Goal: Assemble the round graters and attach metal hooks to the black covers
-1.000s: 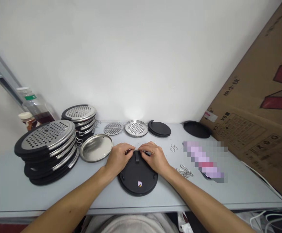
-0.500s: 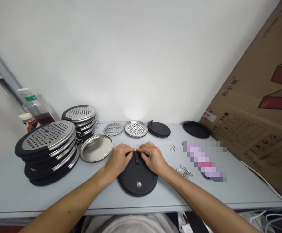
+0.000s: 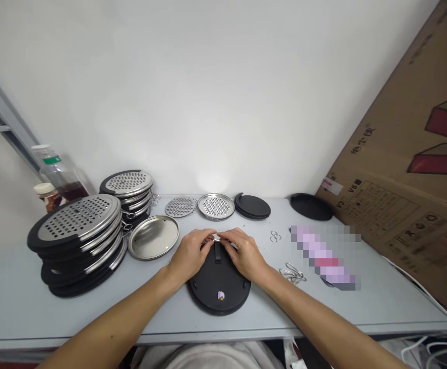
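A round black disc point(image 3: 220, 279) lies flat on the table before me, with a raised tab, small lugs and a small pale sticker on its upper face. At its far edge, my left hand point(image 3: 197, 252) and my right hand point(image 3: 242, 251) meet, thumbs and fingers closed in a pinch. Between the fingertips shows a small shiny metal piece point(image 3: 216, 238); its full shape is hidden. To the left of my left hand lies a shallow steel dish point(image 3: 154, 237). Several bent wire pieces point(image 3: 293, 273) and small metal rings point(image 3: 275, 236) are right of my right hand.
Two stacks of black-rimmed perforated discs, a near stack point(image 3: 78, 220) and a far stack point(image 3: 127, 182), stand left beside bottles point(image 3: 64, 177). Along the wall lie grater plates point(image 3: 216, 206), black discs point(image 3: 252, 206) and a black lid point(image 3: 311, 206). A blurred purple item point(image 3: 319, 253) and large carton point(image 3: 396, 169) are right.
The hands stay at the disc's far edge, still pinching. My fingers have shifted slightly, and more of the shiny metal piece shows between them. The whole view has moved a little.
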{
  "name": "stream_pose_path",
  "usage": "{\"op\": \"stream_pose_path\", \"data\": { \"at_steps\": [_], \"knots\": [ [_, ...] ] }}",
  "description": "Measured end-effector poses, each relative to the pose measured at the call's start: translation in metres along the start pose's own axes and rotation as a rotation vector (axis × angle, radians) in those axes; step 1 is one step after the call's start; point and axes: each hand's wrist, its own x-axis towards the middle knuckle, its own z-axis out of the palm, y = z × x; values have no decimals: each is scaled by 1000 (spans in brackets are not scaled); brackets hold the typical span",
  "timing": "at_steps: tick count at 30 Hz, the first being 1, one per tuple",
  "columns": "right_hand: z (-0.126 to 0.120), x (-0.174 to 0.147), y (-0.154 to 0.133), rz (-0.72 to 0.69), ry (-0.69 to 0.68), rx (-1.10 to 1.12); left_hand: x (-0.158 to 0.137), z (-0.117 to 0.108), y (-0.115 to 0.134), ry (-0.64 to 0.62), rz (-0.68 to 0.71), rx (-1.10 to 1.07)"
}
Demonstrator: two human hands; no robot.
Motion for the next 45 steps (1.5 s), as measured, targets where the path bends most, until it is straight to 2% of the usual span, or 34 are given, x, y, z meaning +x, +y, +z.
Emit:
{"op": "stream_pose_path", "data": {
  "at_steps": [3, 10, 14, 25, 45],
  "knots": [
    [0, 0, 0, 10, 7, 22, 0, -1, -1, 2, -14, -10],
    [-2, 2, 2, 6, -21, 36, -1, -2, -3, -9, 56, 5],
    [-2, 2, 2, 2, -29, 13, -1, -1, -2, 44, 18, -2],
    [0, 0, 1, 9, -10, -10, -2, -1, -2, 66, 0, 3],
    [4, 1, -1, 20, -15, -46, -2, 2, -6, -7, 78, 58]
  ]
}}
